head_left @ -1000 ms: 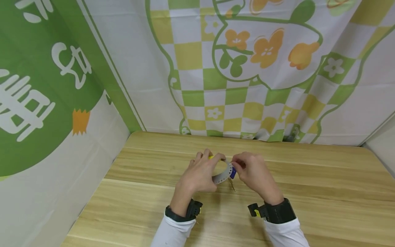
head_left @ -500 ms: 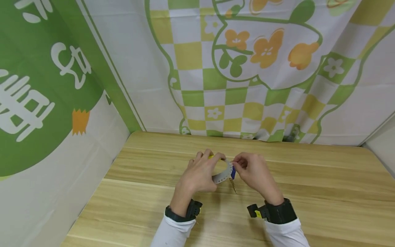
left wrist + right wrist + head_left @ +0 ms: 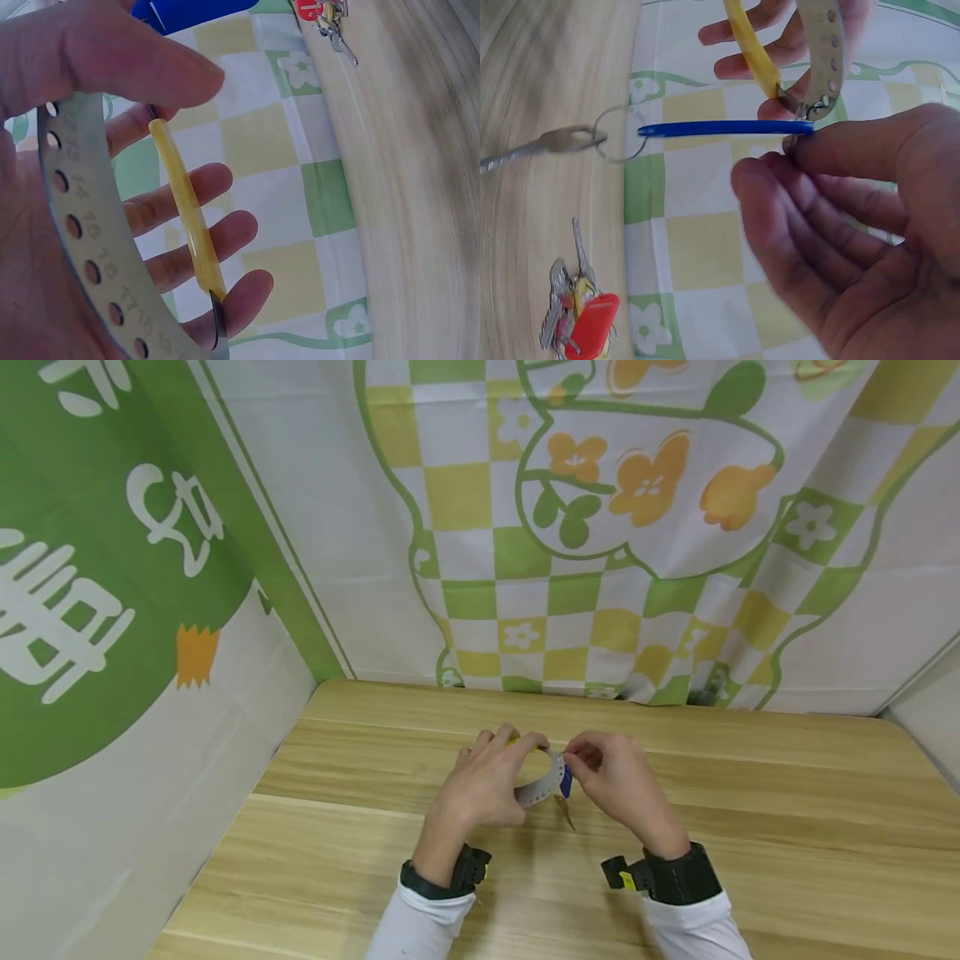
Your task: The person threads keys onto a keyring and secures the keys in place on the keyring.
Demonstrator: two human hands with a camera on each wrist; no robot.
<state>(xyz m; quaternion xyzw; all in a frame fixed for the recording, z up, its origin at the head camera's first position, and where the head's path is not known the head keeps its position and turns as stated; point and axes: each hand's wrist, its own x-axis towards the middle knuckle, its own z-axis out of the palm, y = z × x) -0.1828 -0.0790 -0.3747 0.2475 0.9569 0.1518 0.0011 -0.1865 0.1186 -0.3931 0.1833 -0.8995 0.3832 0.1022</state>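
Our left hand [image 3: 480, 781] reaches in from 7 o'clock and grips the metal ring [image 3: 536, 792] on its 9 o'clock side; our right hand [image 3: 618, 772], angled in from 4 o'clock, pinches the blue tag [image 3: 720, 128] by its end. We hold the ring over the bench [image 3: 337, 760]: a silver-grey band with numbered holes, yellow sleeve [image 3: 184, 206] toward 12, key [image 3: 562, 140] dangling near 5.

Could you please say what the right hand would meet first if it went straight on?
Beyond the blue tag at its fingertips, the right hand would probably meet the grey perforated band the left hand holds, though depth is unclear.
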